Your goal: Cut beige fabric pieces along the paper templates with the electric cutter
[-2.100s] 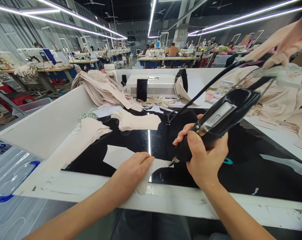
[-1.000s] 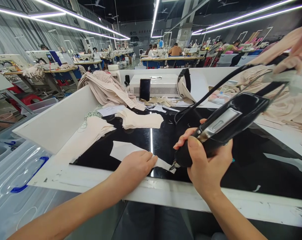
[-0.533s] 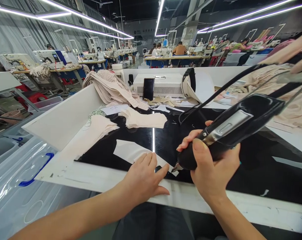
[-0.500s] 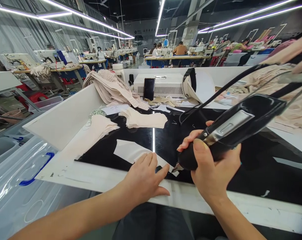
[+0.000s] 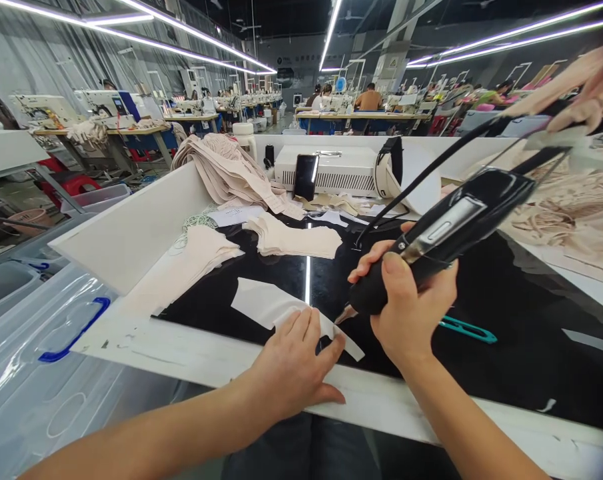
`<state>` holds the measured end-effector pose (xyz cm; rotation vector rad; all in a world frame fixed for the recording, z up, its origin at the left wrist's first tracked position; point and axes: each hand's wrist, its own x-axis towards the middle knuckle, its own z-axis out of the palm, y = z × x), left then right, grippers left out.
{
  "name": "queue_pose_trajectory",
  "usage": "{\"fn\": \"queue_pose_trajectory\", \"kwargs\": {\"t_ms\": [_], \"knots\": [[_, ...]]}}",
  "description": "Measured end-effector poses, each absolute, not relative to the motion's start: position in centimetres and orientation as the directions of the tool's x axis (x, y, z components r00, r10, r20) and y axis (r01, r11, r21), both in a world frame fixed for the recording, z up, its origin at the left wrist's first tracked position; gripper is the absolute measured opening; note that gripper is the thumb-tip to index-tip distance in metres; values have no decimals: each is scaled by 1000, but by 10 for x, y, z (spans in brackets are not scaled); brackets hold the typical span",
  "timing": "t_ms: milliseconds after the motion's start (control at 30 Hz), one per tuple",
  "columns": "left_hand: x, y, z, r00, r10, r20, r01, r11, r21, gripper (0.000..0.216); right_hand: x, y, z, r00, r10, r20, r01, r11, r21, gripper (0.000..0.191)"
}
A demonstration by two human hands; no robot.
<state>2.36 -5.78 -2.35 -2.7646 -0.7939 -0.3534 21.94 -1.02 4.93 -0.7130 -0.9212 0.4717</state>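
Observation:
My right hand (image 5: 411,313) is wrapped round a corded black hand tool (image 5: 446,227) with a silver lever on its side. Its small metal tip points down and left, at the upper edge of a white fabric piece (image 5: 264,303), whether touching I cannot tell. My left hand (image 5: 296,360) lies on that piece with its fingers stretched out and the thumb apart, pressing it on the black table surface (image 5: 201,293). The fabric's right end reaches past my left fingers. Beside my right wrist lies a teal slotted tool (image 5: 468,329), partly hidden by the hand.
Stacked cream fabric pieces (image 5: 296,237) and a taller fabric bundle (image 5: 221,170) lie beyond. A phone (image 5: 306,177) leans on a vented white box (image 5: 338,170). Another person's hand (image 5: 588,90) is at upper right, near the cord. A clear plastic bin (image 5: 26,380) stands at left.
My right hand and the black tool have moved left and up along the fabric, away from its right end. The teal tool now shows beside my wrist. My left hand stays on the fabric.

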Motion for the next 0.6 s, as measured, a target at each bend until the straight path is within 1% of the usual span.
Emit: {"fn": "queue_pose_trajectory", "kwargs": {"t_ms": [267, 467, 600], "knots": [[26, -59, -27, 821, 462, 336, 537, -825, -177, 101, 218, -8, 48, 514, 648, 561, -32, 668, -743, 53], [24, -59, -26, 819, 474, 323, 536, -833, -136, 104, 216, 2, 47, 505, 641, 578, -71, 698, -713, 55], [24, -59, -27, 818, 475, 325, 530, -842, -101, 103, 213, 4, 44, 477, 662, 579, -64, 683, -728, 58]]}}
